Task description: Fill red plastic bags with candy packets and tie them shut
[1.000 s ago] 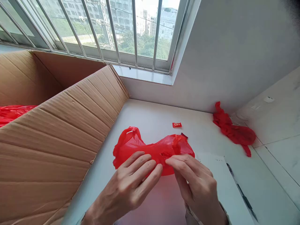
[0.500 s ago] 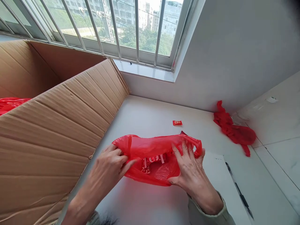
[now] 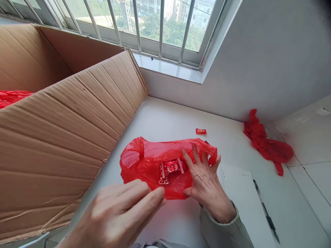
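The red bag [image 3: 152, 160] is pressed flat by the right hand [image 3: 204, 182], fingers spread; its near edge is touched by the loosely opened left hand [image 3: 121, 213].

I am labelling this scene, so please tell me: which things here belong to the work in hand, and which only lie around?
In hand: red plastic bag; red packets inside it; right hand flat on it; left hand at its near edge.
Lying about: loose red packet; crumpled red bag; cardboard box; white sheet.
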